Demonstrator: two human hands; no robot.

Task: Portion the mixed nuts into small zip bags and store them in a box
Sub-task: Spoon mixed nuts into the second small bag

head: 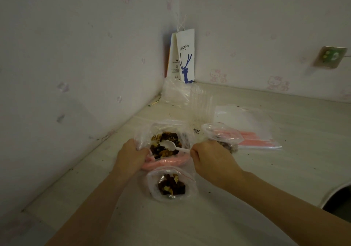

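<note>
A large clear bag of mixed nuts (165, 143) lies open on the table's middle, its pink zip edge toward me. My left hand (131, 155) grips the bag's left rim and holds it open. My right hand (209, 156) pinches the handle of a white plastic spoon (171, 145) whose bowl sits over the nuts inside the bag. Just in front, a small zip bag (171, 186) stands open with a portion of nuts in it. Another small bag with nuts (225, 137) lies behind my right hand.
A stack of flat zip bags with pink strips (254, 132) lies at the right. A clear plastic cup (201, 105) and crumpled plastic (174, 92) sit near the corner, under a white coffee paper bag (185, 56). A dark round vessel (338, 200) shows at the right edge. Crumbs dot the table.
</note>
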